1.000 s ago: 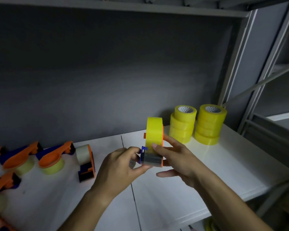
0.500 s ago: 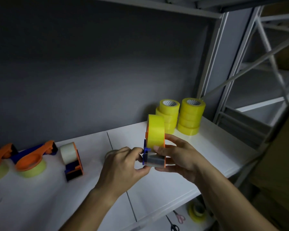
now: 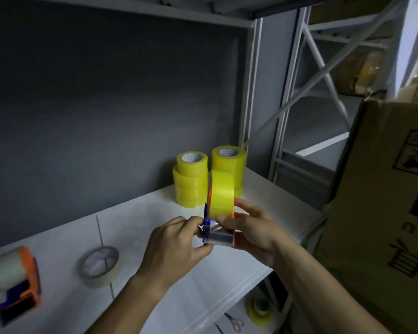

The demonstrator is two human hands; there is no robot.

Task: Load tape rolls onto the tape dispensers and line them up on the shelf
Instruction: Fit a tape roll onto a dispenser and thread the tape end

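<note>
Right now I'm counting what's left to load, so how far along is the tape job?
Done: one loaded dispenser lies on the white shelf at far left. In hand: the right hand holds an orange dispenser carrying a yellow roll, while the left hand pinches its blue front end. Left: two stacks of yellow rolls at the back, and a thin pale roll lying flat.

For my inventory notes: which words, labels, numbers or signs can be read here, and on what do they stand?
Cardboard box: black handling pictograms and large printed characters, cut off and blurred, not readable.
Tape roll cores: a fine printed pattern, too small to read.
Tape dispenser in the hands: no text visible.
</note>
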